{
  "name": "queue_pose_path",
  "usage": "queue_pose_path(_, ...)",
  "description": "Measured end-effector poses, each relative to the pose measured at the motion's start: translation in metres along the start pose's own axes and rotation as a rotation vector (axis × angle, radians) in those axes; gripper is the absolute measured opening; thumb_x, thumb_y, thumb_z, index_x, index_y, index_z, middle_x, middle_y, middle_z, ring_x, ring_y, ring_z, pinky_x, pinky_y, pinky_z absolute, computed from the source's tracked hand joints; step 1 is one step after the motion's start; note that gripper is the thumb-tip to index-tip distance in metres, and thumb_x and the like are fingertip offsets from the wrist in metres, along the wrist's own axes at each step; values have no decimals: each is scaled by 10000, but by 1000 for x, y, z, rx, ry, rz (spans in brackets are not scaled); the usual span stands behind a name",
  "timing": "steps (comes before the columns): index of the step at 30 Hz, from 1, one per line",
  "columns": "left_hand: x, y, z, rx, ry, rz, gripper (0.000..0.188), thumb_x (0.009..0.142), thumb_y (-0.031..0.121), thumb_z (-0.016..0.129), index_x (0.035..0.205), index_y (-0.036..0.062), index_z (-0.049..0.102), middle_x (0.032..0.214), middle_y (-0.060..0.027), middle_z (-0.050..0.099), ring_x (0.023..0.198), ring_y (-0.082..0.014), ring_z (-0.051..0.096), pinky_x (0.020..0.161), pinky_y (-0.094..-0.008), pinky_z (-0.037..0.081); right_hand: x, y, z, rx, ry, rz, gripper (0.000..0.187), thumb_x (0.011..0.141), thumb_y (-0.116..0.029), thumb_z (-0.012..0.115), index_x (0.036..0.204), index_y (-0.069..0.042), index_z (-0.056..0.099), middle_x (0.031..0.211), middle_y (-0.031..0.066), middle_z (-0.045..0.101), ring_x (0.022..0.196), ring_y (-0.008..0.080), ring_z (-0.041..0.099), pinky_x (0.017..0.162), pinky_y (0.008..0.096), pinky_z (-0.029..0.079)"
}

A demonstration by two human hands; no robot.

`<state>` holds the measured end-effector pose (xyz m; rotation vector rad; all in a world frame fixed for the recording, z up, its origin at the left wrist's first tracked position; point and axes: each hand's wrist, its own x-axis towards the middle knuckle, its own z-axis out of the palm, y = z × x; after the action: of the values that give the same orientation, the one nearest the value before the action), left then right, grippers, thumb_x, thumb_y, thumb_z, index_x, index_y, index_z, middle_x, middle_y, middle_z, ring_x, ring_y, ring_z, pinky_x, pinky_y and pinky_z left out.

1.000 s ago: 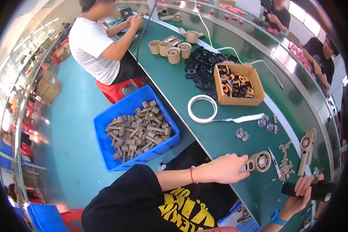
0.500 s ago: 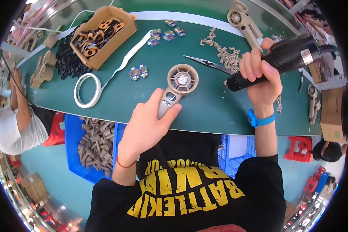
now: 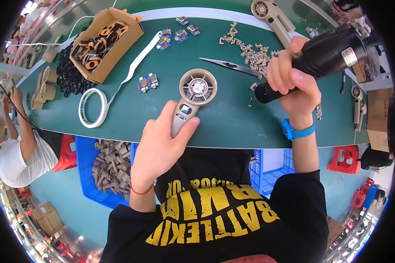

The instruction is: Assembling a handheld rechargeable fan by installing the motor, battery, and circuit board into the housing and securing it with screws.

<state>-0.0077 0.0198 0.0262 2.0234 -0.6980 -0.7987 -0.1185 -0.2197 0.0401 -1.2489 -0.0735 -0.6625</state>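
Note:
My left hand [image 3: 160,142] is closed around the handle of a beige handheld fan [image 3: 198,87], just over the green tabletop. The fan's round head faces up, with spokes and a pale hub; a small dark window shows on its handle. In my right hand [image 3: 296,81], a thick black corded electric screwdriver [image 3: 324,55] is gripped, its ridged nose angled down and left, apart from the fan. Tweezers [image 3: 228,64] lie beneath the nose, pointing left. Small beige clips [image 3: 254,57] are heaped behind them.
On the table [image 3: 131,116] are a tape roll [image 3: 82,108], small circuit boards [image 3: 148,82], black rings [image 3: 68,76] and a cardboard box [image 3: 118,55] of orange and black parts. Another beige fan [image 3: 274,19] lies at the back. A blue bin [image 3: 87,166] of beige parts stands below the front edge.
The whole view has shifted slightly, so the table items sit further left. Both hands keep their grips, and the fan's handle is turned a little more upright in the picture.

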Motion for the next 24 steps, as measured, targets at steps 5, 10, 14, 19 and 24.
queue_pose_path(5, 1, -5, -1, -1, -5, 7, 264, 933, 264, 638, 1024, 38, 536, 565, -27, 531, 404, -92, 481, 381, -252, 355, 0, 3, 4, -53, 45, 15, 351, 806, -159, 615, 1109, -68, 465, 574, -18, 395, 479, 93, 373, 488, 256, 330)
queue_pose_path(10, -1, -5, -2, -7, 13, 9, 279, 930, 270, 645, 1025, 31, 537, 580, -26, 538, 415, -92, 493, 388, -247, 363, 1, -3, 1, 76, -25, -65, 360, 807, -149, 603, 1136, -80, 475, 592, -37, 379, 505, 78, 373, 510, 242, 327)
queue_pose_path(14, 0, -5, -2, 36, -25, 33, 302, 926, 268, 655, 1062, 27, 536, 615, -21, 554, 438, -88, 511, 403, -242, 392, -1, -9, -8, 23, 26, -14, 390, 801, -163, 599, 1150, -59, 458, 581, -12, 371, 498, 108, 382, 512, 272, 339)
queue_pose_path(19, -5, -3, 0, -326, -41, -13, 505, 922, 188, 659, 1324, 31, 397, 896, -90, 601, 581, -89, 573, 486, -225, 441, 3, -1, -3, 27, 71, -37, 386, 793, -153, 598, 1141, -48, 466, 590, -3, 358, 505, 105, 374, 516, 278, 333)
queue_pose_path(24, -12, 0, 15, -299, 83, 129, 636, 896, 146, 675, 1403, 23, 311, 1062, -181, 570, 822, -235, 613, 718, -317, 495, 3, -2, -4, 50, 94, -32, 366, 789, -143, 593, 1122, -54, 469, 589, -4, 355, 502, 105, 369, 515, 275, 330)
